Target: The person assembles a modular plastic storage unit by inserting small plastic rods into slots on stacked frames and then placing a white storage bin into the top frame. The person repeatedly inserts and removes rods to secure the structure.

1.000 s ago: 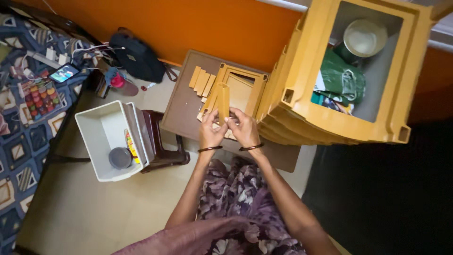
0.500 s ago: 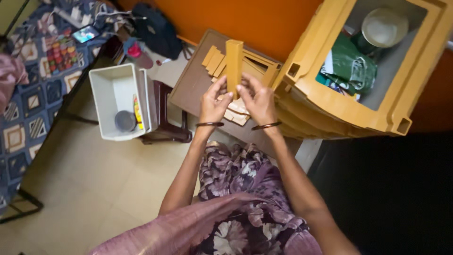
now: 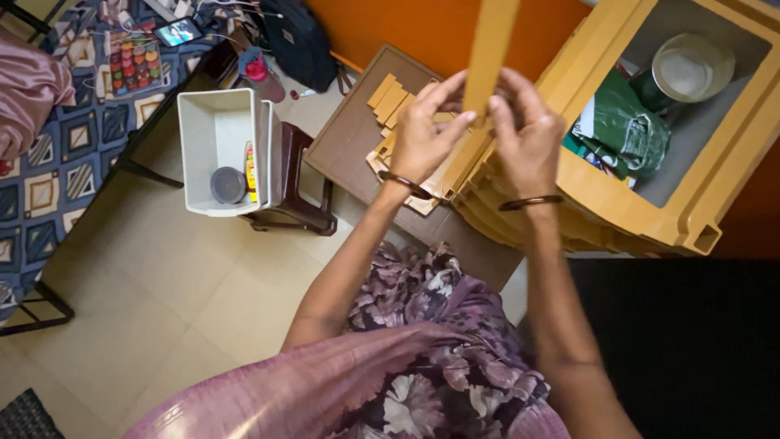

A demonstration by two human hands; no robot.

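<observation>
- We see both hands raised in front of the camera, holding one long tan strip (image 3: 492, 45) upright; its top end runs out of the upper edge of the view.
- The left hand (image 3: 422, 138) has its fingers closed on the strip's left edge, thumb and fingertips pinching it near the lower end.
- The right hand (image 3: 526, 138) closes on the strip from the other side, fingers curled together against it. Each wrist wears a dark bangle.
- Below the hands a brown board (image 3: 357, 138) lies flat, and on it rests a fan of more tan strips (image 3: 390, 97) beside a tan frame, partly hidden by the hands.
- Just right of the board stands a stack of yellow crates (image 3: 617, 203), its near corner touching or overlapping the board's edge; we cannot tell which. The top crate holds a green bag (image 3: 626, 122) and a round metal lid (image 3: 692, 65).
- Left of the board, a white bin (image 3: 223, 114) sits on a dark stool (image 3: 301, 195), with a round grey object inside.
- Open floor tiles (image 3: 162, 301) spread to the left of the person's knees, bounded by a patterned mat (image 3: 49, 154) and a dark metal frame.
- An orange wall (image 3: 406, 32) closes the far side, and a black bag (image 3: 296, 41) leans against it.
</observation>
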